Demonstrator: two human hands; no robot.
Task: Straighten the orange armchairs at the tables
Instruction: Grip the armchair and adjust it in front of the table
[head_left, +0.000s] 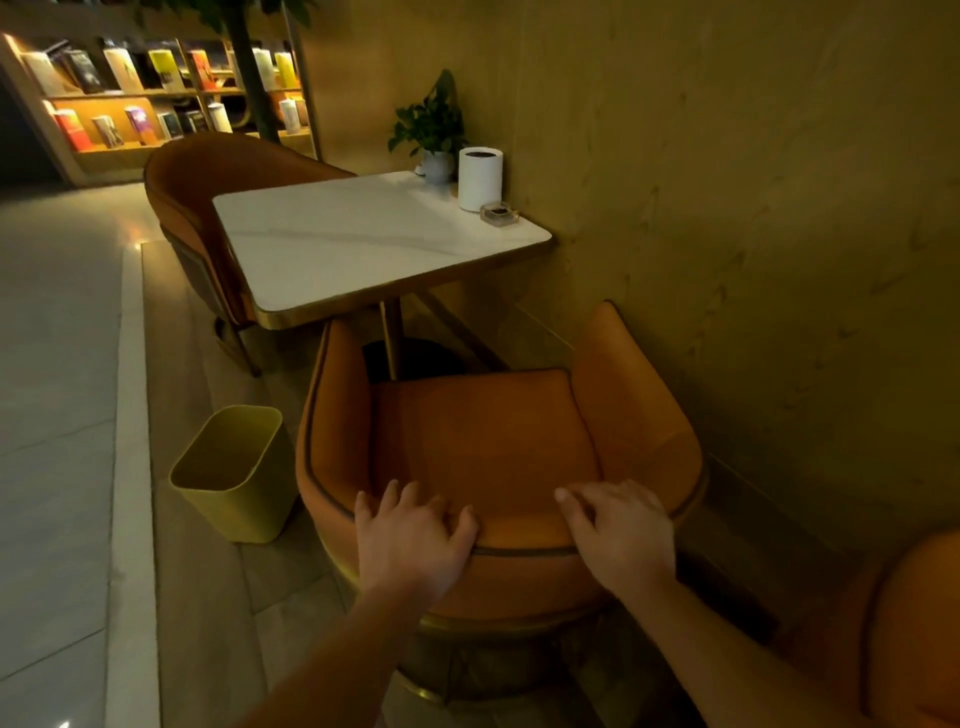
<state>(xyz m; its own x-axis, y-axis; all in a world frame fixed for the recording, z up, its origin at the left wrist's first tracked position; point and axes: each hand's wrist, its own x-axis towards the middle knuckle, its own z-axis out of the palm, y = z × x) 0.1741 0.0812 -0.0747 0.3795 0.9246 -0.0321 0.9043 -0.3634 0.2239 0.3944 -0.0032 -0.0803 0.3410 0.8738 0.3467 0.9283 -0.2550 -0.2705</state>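
Note:
An orange armchair (483, 436) stands in front of me, its seat facing a white marble-topped table (353, 234) set against the wall. My left hand (413, 535) lies over the top of the chair's backrest, fingers curled over its edge. My right hand (618, 530) rests on the same rim, a little to the right. A second orange armchair (202, 208) sits at the table's far side, turned slightly. Part of a third orange armchair (914, 634) shows at the lower right corner.
A yellow waste bin (234, 473) stands on the floor left of the near chair. On the table by the wall are a potted plant (434, 135), a white cylinder (480, 179) and a small glass dish (500, 213). Bookshelves (130, 98) fill the far left.

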